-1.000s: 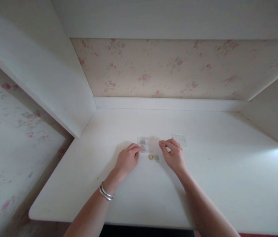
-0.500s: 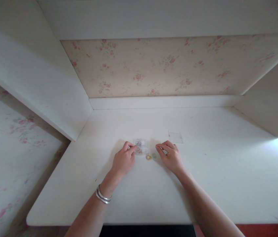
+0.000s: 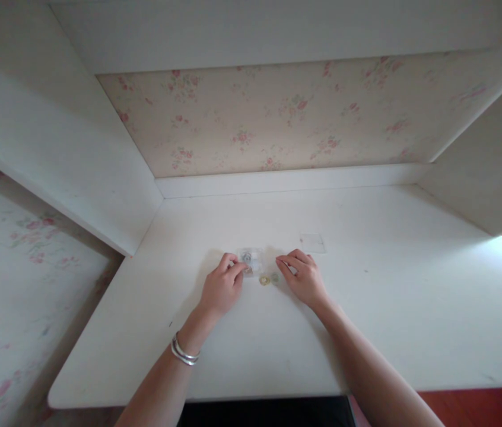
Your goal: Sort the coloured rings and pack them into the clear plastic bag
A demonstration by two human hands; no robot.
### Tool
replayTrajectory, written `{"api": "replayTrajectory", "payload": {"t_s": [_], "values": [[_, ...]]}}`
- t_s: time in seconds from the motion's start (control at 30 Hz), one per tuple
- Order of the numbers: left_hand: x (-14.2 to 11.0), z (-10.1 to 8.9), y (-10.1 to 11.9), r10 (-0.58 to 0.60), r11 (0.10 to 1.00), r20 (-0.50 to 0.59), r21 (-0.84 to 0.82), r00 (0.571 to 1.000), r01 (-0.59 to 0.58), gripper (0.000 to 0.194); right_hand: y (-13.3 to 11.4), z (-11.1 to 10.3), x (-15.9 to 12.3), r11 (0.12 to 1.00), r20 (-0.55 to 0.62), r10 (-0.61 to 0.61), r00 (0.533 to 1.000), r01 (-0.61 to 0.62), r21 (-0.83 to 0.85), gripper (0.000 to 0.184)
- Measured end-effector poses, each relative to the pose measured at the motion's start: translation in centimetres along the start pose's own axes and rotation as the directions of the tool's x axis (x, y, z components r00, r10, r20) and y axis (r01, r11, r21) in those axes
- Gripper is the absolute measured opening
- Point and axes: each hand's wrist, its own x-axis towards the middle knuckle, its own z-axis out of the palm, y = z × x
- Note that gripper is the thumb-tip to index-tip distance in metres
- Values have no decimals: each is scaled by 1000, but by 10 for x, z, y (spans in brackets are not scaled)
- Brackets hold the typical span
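My left hand [image 3: 222,286] grips the left side of a small clear plastic box [image 3: 256,260], its thumb and fingers closed at the edge. Inside the box lie silvery ring-like pieces [image 3: 246,257], too small to make out well. Just right of the box, my right hand [image 3: 303,279] is closed in a pinch above the desk; whatever its fingertips hold is too small to tell. Between the hands, in front of the box, a gold-coloured ring-shaped piece [image 3: 264,280] lies beside a pale greenish round piece [image 3: 275,277].
A flat clear plastic piece [image 3: 312,242] rests on the white desk [image 3: 388,308] behind my right hand. White side panels stand left and right, and a low ledge [image 3: 295,179] runs along the back. A tiny dark bit [image 3: 170,324] lies near my left forearm.
The view has tilted and shifted slightly. Both hands, the box and the small round pieces keep about the same places relative to one another.
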Motion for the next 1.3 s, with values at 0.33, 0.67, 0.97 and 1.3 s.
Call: {"api": "replayTrajectory", "payload": {"t_s": [0.33,0.67,0.97,1.3], "values": [[-4,12,29,186,981,203,13,961,-193,27,-1,0,0,999,1,-26,1000,26,-22,22],[-3,18,29,135,990,165,-58,977,-127,27,-5,-1,0,999,27,-39,999,40,-16,21],[6,18,20,-35,982,-61,-185,998,23,25,-10,-6,-2,990,148,-138,979,138,16,19],[7,8,22,-100,989,-80,-121,992,90,29,-18,-9,-2,980,307,-194,932,196,25,11]]}}
